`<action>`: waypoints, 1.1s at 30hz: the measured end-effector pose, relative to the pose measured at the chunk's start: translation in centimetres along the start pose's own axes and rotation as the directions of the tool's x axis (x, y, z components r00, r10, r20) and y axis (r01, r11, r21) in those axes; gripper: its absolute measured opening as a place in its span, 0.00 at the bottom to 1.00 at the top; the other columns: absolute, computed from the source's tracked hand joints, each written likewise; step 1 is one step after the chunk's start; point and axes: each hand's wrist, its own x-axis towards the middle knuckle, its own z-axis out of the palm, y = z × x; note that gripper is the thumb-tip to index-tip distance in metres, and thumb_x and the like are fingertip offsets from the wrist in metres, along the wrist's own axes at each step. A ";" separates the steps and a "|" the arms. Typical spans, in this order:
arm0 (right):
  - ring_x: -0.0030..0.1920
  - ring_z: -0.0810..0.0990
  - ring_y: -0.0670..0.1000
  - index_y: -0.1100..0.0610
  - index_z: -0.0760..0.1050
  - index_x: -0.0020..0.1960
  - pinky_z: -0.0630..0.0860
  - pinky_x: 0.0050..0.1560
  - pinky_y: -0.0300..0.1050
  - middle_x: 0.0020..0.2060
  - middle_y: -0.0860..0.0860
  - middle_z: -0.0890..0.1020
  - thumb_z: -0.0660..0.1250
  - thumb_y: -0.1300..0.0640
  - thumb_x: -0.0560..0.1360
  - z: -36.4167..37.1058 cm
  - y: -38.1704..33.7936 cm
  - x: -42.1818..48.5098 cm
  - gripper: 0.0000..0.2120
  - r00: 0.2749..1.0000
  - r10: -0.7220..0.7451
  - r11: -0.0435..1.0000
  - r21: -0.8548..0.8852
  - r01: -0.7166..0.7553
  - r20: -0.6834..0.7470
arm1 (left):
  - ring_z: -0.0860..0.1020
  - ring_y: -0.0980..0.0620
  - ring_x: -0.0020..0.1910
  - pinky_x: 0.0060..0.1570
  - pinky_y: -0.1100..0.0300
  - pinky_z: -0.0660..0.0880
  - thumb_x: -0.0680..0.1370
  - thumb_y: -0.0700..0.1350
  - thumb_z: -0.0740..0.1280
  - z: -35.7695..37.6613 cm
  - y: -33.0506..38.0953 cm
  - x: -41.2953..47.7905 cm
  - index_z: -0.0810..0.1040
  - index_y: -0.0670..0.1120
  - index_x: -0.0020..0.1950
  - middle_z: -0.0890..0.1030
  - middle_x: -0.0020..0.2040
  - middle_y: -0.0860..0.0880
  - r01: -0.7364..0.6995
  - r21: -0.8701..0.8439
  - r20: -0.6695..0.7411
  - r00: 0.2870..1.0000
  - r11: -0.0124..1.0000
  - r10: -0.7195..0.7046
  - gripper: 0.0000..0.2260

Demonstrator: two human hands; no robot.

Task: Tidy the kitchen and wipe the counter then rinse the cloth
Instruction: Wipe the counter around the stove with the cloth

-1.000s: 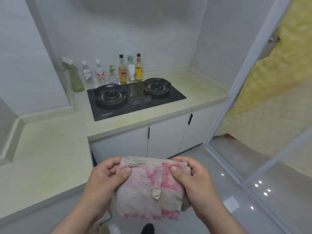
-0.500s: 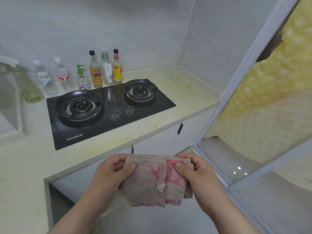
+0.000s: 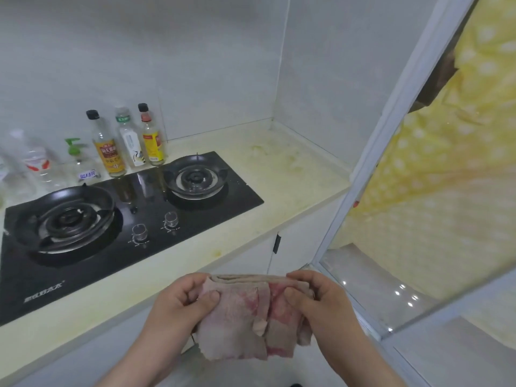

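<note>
Over the last second the hob (image 3: 83, 275) had slid left and grown larger in view, so the person had evidently stepped closer, toward the stretch of counter (image 3: 279, 174) right of the hob. The cloth (image 3: 237, 317) had stayed folded, a grubby pink-and-white pad held in the air in front of the hob, off the counter's front edge and touching nothing else. The left hand (image 3: 178, 305) pinched its left edge between thumb and curled fingers; the right hand (image 3: 321, 300) pinched the right edge the same way, and neither grip had altered. Yellowish stains (image 3: 290, 160) showed right of the hob, and the bottles (image 3: 131, 141) stood in a row behind it. By my reading, folding was finished and wiping had not begun; the approach suggested the stained patch would come first.
</note>
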 end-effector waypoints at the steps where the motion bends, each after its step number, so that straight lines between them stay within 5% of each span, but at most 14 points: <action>1: 0.36 0.82 0.46 0.53 0.82 0.47 0.77 0.35 0.38 0.38 0.49 0.86 0.71 0.68 0.73 -1.2 0.1 1.4 0.10 1.000 0.015 1.000 0.001 -0.015 0.009 | 0.77 0.46 0.36 0.33 0.59 0.70 0.72 0.38 0.74 1.5 0.0 1.1 0.85 0.48 0.46 0.82 0.44 0.33 0.004 0.003 0.000 1.000 1.000 -0.004 0.06; 7: 0.42 0.82 0.49 0.50 0.82 0.46 0.79 0.44 0.43 0.38 0.46 0.86 0.71 0.66 0.73 -8.4 -0.7 9.9 0.11 0.998 0.050 0.997 -0.064 -0.048 0.023 | 0.79 0.46 0.36 0.37 0.56 0.73 0.76 0.32 0.67 10.1 0.5 8.0 0.85 0.46 0.44 0.84 0.40 0.39 0.031 0.014 -0.070 0.997 0.999 -0.030 0.11; 11: 0.44 0.83 0.49 0.50 0.82 0.47 0.80 0.45 0.44 0.41 0.47 0.86 0.69 0.66 0.74 -12.1 -1.8 14.2 0.12 0.998 0.051 0.997 -0.066 -0.049 0.037 | 0.77 0.47 0.35 0.31 0.60 0.71 0.74 0.35 0.71 14.5 0.9 11.5 0.84 0.44 0.44 0.83 0.39 0.38 0.020 0.004 -0.083 0.996 1.000 -0.020 0.05; 15: 0.46 0.84 0.52 0.49 0.83 0.45 0.80 0.47 0.46 0.41 0.48 0.86 0.71 0.66 0.73 -14.5 -2.4 17.3 0.12 0.998 0.048 0.998 -0.050 -0.046 0.038 | 0.78 0.46 0.38 0.41 0.53 0.72 0.76 0.33 0.69 17.1 1.2 14.1 0.84 0.44 0.45 0.83 0.42 0.35 0.015 -0.012 -0.060 0.998 1.000 -0.016 0.08; 21: 0.46 0.84 0.51 0.48 0.83 0.44 0.81 0.52 0.50 0.41 0.46 0.86 0.72 0.65 0.72 -16.4 -2.8 22.3 0.12 0.996 0.073 0.995 -0.065 -0.070 0.047 | 0.79 0.44 0.38 0.41 0.53 0.73 0.77 0.32 0.66 19.3 1.2 18.8 0.84 0.43 0.46 0.82 0.45 0.32 0.027 0.014 -0.054 0.998 1.000 -0.026 0.09; 28: 0.37 0.81 0.46 0.50 0.83 0.45 0.78 0.41 0.42 0.40 0.49 0.85 0.70 0.66 0.71 -16.9 -3.7 30.4 0.11 0.990 0.118 0.984 -0.145 -0.105 0.079 | 0.75 0.44 0.38 0.44 0.48 0.70 0.75 0.35 0.71 20.4 -0.3 26.6 0.84 0.45 0.45 0.79 0.42 0.30 0.084 0.048 -0.103 0.992 0.995 -0.078 0.05; 33: 0.34 0.80 0.46 0.45 0.83 0.44 0.75 0.32 0.41 0.36 0.48 0.85 0.70 0.61 0.68 -15.3 -3.6 37.2 0.11 0.969 0.180 0.940 -0.320 -0.119 0.170 | 0.72 0.51 0.31 0.41 0.54 0.70 0.69 0.36 0.75 19.1 -1.6 31.6 0.83 0.49 0.38 0.75 0.28 0.47 0.149 0.118 -0.218 0.969 0.982 -0.121 0.08</action>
